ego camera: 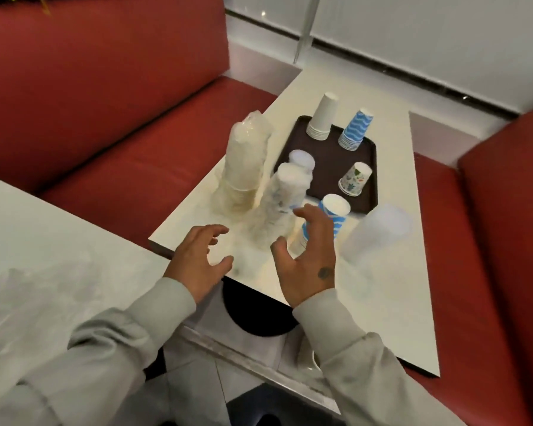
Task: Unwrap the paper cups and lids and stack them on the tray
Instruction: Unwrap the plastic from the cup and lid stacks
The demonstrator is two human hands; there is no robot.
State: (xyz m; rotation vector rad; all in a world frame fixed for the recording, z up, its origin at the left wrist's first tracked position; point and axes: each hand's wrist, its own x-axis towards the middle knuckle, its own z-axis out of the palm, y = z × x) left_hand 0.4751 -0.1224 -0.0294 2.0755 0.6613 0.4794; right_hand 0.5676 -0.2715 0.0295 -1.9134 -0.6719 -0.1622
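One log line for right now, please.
left hand: open, empty | right hand: open, empty | wrapped cups: on table, ahead of hands | tray: white stack, blue stack, flowered stack

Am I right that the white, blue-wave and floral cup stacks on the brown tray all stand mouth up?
Not quite: the head view shows the white stack, blue-wave stack and floral stack on the brown tray all standing mouth down.

We see a smooth, glossy white desk [394, 272], a matt dark brown plastic tray [330, 167], clear crinkled plastic wrap [246, 155] over cups, and smooth red leatherette benches [120, 133].
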